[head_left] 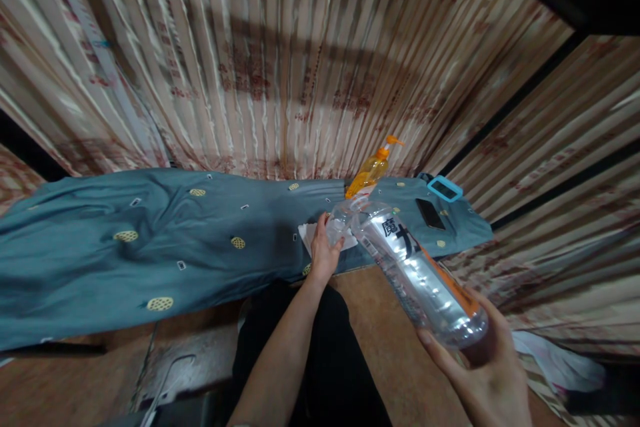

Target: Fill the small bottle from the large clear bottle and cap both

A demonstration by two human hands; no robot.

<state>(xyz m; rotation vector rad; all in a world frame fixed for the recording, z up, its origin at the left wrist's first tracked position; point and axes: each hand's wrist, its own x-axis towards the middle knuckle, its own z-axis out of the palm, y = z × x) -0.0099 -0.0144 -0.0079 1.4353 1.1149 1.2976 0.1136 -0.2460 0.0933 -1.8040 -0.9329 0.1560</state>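
My right hand (490, 373) is closed around the base of a large clear plastic bottle (405, 260) with a silver and orange label. The bottle lies tilted, its narrower end up and to the left. Closed on a small clear cup-like vessel (340, 221), my left hand (326, 255) is low over the cloth. The bottle's upper end overlaps the vessel's right side; whether they touch, I cannot tell. White paper (306, 235) lies under my left hand. Just behind stands a pump bottle (369, 173) of orange-yellow liquid with an orange pump.
A bench-like surface under a teal cloth (200, 233) with pineapple prints runs across the view. On its right end lie a dark phone (430, 213) and a blue-framed object (445, 189). Pleated curtains (280, 67) hang behind and at the right. Brown floor (395, 320) shows below.
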